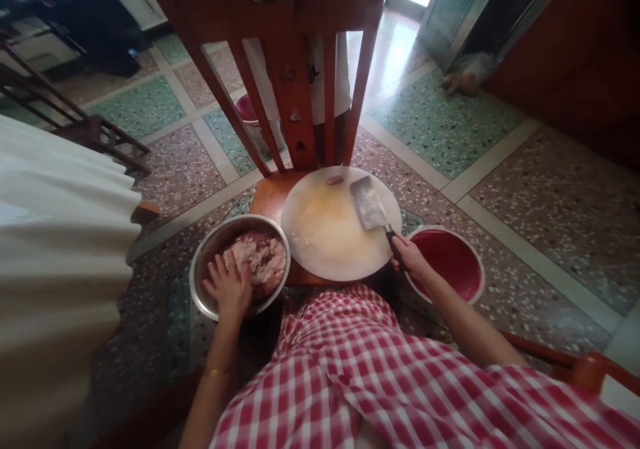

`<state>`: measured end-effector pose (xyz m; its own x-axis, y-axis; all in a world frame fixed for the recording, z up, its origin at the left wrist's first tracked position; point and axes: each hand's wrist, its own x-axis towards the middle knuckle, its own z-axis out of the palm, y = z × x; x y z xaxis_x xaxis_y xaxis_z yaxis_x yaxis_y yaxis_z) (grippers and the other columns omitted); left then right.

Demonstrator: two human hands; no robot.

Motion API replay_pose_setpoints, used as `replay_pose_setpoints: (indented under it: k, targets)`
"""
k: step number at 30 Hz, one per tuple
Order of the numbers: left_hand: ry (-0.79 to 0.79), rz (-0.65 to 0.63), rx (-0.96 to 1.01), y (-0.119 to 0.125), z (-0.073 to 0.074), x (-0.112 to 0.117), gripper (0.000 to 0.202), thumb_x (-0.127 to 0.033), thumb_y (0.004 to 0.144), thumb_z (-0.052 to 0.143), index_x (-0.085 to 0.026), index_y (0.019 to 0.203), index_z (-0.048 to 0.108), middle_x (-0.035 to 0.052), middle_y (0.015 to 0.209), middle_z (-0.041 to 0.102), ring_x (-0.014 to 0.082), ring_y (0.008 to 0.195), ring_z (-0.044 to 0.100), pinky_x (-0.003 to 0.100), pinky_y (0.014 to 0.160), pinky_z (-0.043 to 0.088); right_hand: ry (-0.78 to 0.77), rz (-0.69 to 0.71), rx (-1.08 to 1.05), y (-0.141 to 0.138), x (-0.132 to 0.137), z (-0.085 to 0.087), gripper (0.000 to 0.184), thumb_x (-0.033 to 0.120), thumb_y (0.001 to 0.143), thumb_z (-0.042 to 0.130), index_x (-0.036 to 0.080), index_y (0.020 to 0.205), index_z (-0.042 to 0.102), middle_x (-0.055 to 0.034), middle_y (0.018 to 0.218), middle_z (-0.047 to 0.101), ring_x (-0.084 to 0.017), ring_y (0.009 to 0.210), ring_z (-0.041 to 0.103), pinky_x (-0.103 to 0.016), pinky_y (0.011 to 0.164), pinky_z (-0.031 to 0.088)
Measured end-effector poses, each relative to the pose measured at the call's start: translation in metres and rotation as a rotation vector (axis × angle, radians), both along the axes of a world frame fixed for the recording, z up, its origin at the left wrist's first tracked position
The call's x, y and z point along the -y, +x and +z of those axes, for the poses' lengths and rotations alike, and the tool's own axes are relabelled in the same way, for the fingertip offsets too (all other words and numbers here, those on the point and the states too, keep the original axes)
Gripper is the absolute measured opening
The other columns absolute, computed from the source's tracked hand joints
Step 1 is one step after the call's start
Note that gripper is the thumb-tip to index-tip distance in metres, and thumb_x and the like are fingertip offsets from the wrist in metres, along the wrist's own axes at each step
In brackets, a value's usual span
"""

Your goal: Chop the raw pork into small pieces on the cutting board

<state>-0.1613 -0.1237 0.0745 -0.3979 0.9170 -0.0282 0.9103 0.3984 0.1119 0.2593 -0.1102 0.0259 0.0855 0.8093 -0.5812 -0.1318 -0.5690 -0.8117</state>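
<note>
My right hand (411, 254) grips the dark handle of a cleaver (369, 203), whose wide blade lies over the right part of a round white cutting board (320, 235). A small piece of meat (335, 179) rests near the board's far edge. On the left, a metal bowl (199, 282) holds a heap of pale pink chopped meat (260, 259). My left hand (230, 283) is over the bowl with its fingers spread, at the near left side of the meat. Whether its palm presses on the meat I cannot tell.
The board sits on the seat of a wooden chair (267, 192) with a tall slatted back. A red-lined bucket (447, 265) stands right of the board. Behind the chair are a person in light clothing (327, 82) and another bucket (247, 110). A pale cloth (60, 255) hangs at left.
</note>
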Motion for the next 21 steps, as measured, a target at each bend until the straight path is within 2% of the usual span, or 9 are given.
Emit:
replay_pose_setpoints:
  k: [6, 10, 17, 21]
  targets:
    - [0.021, -0.005, 0.047, 0.005, -0.002, 0.002, 0.055, -0.04, 0.092, 0.024, -0.014, 0.141, 0.027, 0.0165, 0.148, 0.021, 0.0336, 0.138, 0.014, 0.062, 0.106, 0.015, -0.026, 0.355, 0.129, -0.034, -0.045, 0.007, 0.052, 0.035, 0.089, 0.04, 0.025, 0.14, 0.033, 0.0081, 0.052, 0.047, -0.006, 0.034, 0.042, -0.016, 0.031, 0.032]
    - [0.061, -0.015, 0.058, 0.008, -0.002, 0.002, 0.055, -0.04, 0.092, 0.024, -0.015, 0.141, 0.028, 0.0167, 0.148, 0.023, 0.0341, 0.137, 0.015, 0.063, 0.105, 0.014, 0.053, 0.541, 0.254, -0.047, -0.073, 0.009, 0.047, 0.029, 0.092, 0.035, 0.024, 0.138, 0.036, 0.0081, 0.051, 0.044, -0.005, 0.034, 0.04, -0.014, 0.031, 0.03]
    - [0.06, -0.017, 0.09, 0.014, 0.0, 0.006, 0.054, -0.041, 0.092, 0.026, -0.015, 0.14, 0.03, 0.0173, 0.148, 0.023, 0.0338, 0.138, 0.013, 0.062, 0.105, 0.013, 0.146, 0.982, 0.409, -0.044, -0.103, 0.017, 0.044, 0.033, 0.092, 0.035, 0.022, 0.133, 0.046, 0.0082, 0.048, 0.038, -0.007, 0.036, 0.038, -0.017, 0.036, 0.031]
    - [0.056, -0.032, 0.125, 0.013, -0.002, 0.008, 0.055, -0.042, 0.092, 0.026, -0.016, 0.141, 0.028, 0.0162, 0.149, 0.019, 0.0332, 0.139, 0.01, 0.062, 0.106, 0.012, 0.131, 1.114, 0.421, -0.036, -0.109, 0.015, 0.048, 0.039, 0.091, 0.037, 0.023, 0.136, 0.042, 0.0079, 0.049, 0.04, -0.007, 0.037, 0.039, -0.017, 0.038, 0.031]
